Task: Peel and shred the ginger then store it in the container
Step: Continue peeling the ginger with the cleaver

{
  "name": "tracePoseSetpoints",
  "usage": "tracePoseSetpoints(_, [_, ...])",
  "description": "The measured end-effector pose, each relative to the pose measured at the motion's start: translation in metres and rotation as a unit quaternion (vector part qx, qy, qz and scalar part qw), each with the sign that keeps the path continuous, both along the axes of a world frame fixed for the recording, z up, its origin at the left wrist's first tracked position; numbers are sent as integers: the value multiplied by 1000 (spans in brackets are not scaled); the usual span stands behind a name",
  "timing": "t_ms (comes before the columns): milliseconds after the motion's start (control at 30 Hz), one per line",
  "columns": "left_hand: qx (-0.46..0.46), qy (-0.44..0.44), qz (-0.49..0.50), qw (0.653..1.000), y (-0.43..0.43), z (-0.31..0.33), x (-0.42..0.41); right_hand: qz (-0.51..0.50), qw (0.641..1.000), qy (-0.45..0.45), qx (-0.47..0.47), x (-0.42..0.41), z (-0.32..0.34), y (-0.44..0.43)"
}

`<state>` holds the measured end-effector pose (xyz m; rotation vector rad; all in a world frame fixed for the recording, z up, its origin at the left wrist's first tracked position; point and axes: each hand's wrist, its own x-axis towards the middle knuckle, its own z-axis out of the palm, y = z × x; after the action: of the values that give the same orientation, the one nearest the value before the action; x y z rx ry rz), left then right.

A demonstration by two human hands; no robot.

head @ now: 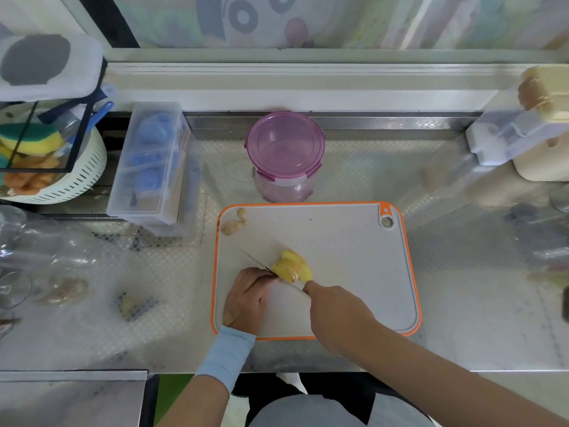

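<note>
A peeled yellow ginger piece (292,266), partly cut into slices, lies on the grey cutting board with an orange rim (354,257). My left hand (246,298) presses its fingertips against the ginger's left side. My right hand (335,309) grips a knife (257,260) whose blade runs diagonally through the ginger, tip toward the upper left. Two small unpeeled ginger bits (235,224) rest at the board's far left corner. A purple-lidded clear container (284,155) stands shut behind the board.
A clear box with blue items (151,164) stands to the left, beside a white slotted basket (61,180) with sponges. Ginger peel scraps (63,291) and another piece (135,305) lie on the counter at left. Boxes (520,124) sit at the far right.
</note>
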<state>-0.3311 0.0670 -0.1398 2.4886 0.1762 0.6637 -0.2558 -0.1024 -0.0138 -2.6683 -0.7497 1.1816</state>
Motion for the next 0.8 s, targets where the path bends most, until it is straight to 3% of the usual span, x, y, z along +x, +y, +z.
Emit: tracePoseSetpoints(800, [-40, 18, 4, 999, -4, 9, 0, -44, 999, -2, 26, 0, -38, 17])
